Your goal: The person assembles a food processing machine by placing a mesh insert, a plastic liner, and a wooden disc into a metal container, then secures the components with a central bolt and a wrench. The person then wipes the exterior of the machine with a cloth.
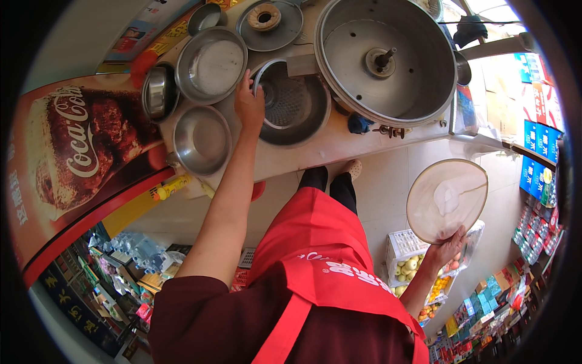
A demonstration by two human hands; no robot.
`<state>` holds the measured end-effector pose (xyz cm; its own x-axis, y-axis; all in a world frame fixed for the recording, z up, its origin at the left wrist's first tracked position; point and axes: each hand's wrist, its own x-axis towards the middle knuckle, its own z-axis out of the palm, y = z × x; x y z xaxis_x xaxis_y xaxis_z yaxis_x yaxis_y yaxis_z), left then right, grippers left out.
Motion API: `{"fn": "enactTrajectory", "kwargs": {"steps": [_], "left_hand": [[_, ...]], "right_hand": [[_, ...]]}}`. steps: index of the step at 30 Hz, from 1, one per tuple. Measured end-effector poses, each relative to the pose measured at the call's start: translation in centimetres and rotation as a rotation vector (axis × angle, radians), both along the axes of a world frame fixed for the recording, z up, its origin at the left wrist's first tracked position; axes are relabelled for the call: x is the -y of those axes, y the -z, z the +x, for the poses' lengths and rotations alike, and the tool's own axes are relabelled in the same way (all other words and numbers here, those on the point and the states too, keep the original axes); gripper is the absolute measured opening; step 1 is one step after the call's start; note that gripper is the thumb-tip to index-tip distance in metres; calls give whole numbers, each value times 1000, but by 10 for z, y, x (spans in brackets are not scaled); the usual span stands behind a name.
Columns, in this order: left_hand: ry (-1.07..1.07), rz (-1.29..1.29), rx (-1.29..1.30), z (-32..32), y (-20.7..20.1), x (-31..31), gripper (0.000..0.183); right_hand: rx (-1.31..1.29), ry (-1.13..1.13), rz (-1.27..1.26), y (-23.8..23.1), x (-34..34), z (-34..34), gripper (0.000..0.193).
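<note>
Beside the person's right hip, the right hand (447, 247) is holding a round flat mesh sieve (447, 200) by its lower rim, fingers pinching the edge, the disc tilting up and away over the tiled floor (388, 182) and a white crate of fruit (412, 258). Across the red apron (321, 242), the left arm is stretching straight forward to the counter (321, 148), wrist bent down. Its hand (250, 104) is resting on the left rim of a dark perforated basin (291, 109), fingers curling over a grey ring (267, 70) lying along that rim; whether they are closing fully on it cannot be told. The basin is lying directly ahead of the left hand, well apart from the right. Steel bowls (203, 139) are sitting just left of the hand, and beyond the basin a large steel drum (388, 60) with a central spindle is standing open.
</note>
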<state>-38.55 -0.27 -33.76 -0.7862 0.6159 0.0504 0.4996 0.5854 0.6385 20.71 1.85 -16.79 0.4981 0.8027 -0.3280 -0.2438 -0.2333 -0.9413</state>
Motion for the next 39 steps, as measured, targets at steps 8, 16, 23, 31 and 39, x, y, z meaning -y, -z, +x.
{"fn": "enactTrajectory", "kwargs": {"steps": [8, 16, 23, 31, 39], "left_hand": [[28, -294, 66, 11, 13, 23, 53], [-34, 199, 276, -17, 7, -5, 63], [1, -133, 534, -5, 36, 35, 53], [-298, -266, 950, -48, 13, 8, 17], [-697, -122, 1306, -40, 62, 54, 22]], "right_hand": [[-53, -57, 88, -3, 5, -7, 21], [-88, -22, 74, -2, 1, -19, 18], [-50, -56, 167, -30, 0, -21, 14], [13, -12, 261, -65, -4, -45, 15], [67, 47, 317, -95, 9, -80, 19]]}}
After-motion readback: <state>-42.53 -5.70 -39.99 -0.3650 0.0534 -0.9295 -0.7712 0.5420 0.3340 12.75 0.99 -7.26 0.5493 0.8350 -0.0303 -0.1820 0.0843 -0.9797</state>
